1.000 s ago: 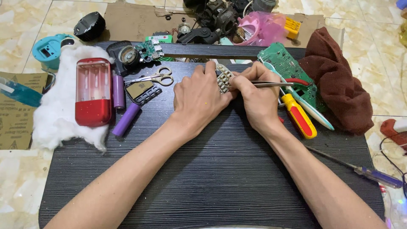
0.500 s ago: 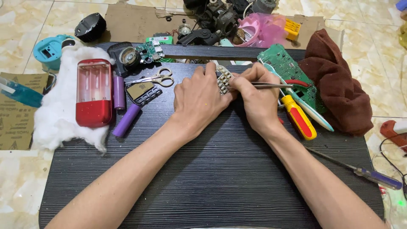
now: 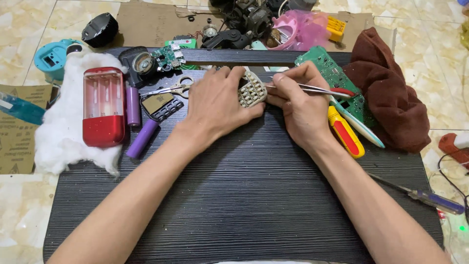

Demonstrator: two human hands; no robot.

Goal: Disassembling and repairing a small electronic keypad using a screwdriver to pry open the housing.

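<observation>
Near the far edge of the dark counter (image 3: 254,205), left hand (image 3: 217,105) with fingers curled around a small grid-faced LED panel (image 3: 252,90), right hand (image 3: 300,105) pinching metal tweezers (image 3: 312,89) just beside it, yellow screwdriver (image 3: 345,132) alongside.

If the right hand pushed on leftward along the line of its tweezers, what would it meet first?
The right hand points its tweezers left, toward the small gridded board held by the left hand. That board likely comes first; whether the tips already touch is unclear.
</observation>
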